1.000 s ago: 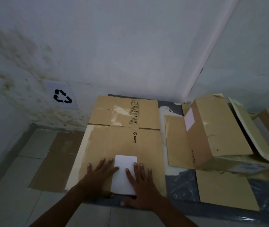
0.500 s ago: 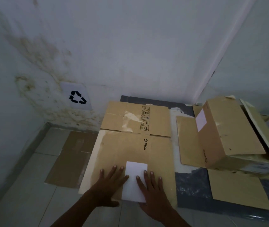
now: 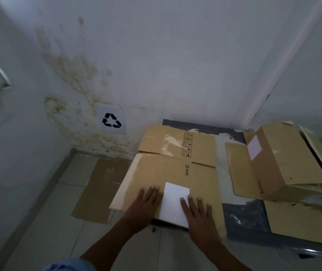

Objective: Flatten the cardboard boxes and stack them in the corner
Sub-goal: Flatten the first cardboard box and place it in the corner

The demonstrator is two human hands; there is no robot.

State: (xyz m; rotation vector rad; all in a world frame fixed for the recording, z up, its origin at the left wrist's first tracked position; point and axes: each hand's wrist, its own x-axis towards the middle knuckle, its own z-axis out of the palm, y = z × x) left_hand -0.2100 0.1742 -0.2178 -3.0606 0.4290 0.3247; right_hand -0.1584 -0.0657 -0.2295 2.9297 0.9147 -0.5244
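Both hands lie flat, palms down and fingers spread: the left hand and right hand press the near edge of a flattened brown cardboard box either side of its white rectangular label. The box rests on the grey tiled floor below a stained white wall. At 2 o'clock a brown unflattened cardboard box lies tilted, and at 11 o'clock a white paper recycling sign sticks to the wall.

Head view — close, looking down toward the wall's foot.
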